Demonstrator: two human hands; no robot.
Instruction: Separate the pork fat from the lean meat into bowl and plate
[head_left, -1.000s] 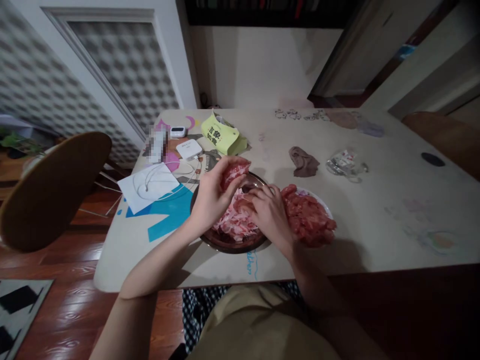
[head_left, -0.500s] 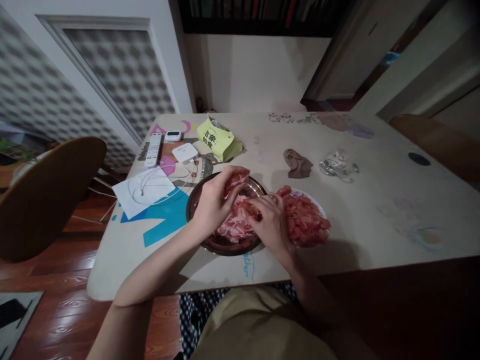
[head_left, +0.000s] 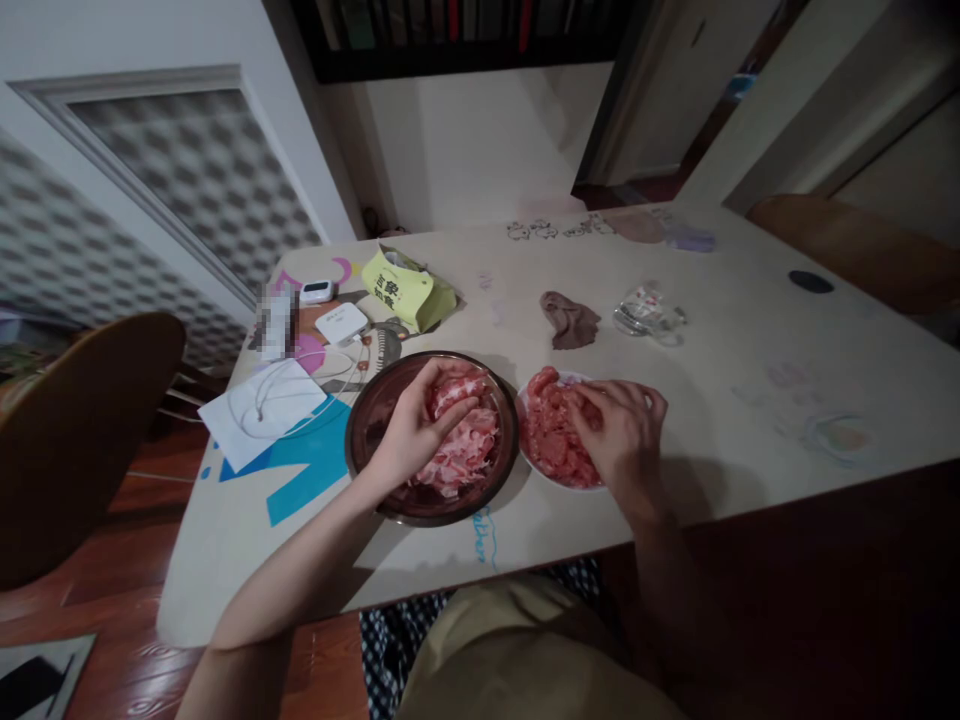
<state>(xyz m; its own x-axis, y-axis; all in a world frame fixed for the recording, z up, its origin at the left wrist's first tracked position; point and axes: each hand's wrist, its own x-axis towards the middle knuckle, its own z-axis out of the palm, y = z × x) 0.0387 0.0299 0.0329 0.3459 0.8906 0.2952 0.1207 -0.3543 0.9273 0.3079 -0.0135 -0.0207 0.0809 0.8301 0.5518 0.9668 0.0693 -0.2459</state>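
Observation:
My left hand (head_left: 412,430) is closed around a chunk of pink, fat-streaked raw meat (head_left: 459,392), held over the dark metal bowl (head_left: 365,430). Below it in the bowl lies a heap of pale pink meat scraps (head_left: 457,460). To the right, my right hand (head_left: 630,435) is over the white plate (head_left: 523,395), thumb and fingers bent together at the meat there. It seems to pinch a small piece, partly hidden by the fingers. Red raw meat pieces (head_left: 551,430) are piled on that plate.
Behind the bowl stand a yellow-green packet (head_left: 412,290), a white box (head_left: 341,323) with a cable and a small display device (head_left: 316,291). A white paper sheet (head_left: 262,410) lies left. A brown cloth (head_left: 570,320) and a clear glass cup (head_left: 645,315) sit beyond the plate.
My right hand has moved from the bowl rightward to the plate of red meat. My left hand still holds the chunk over the bowl. The view has shifted slightly.

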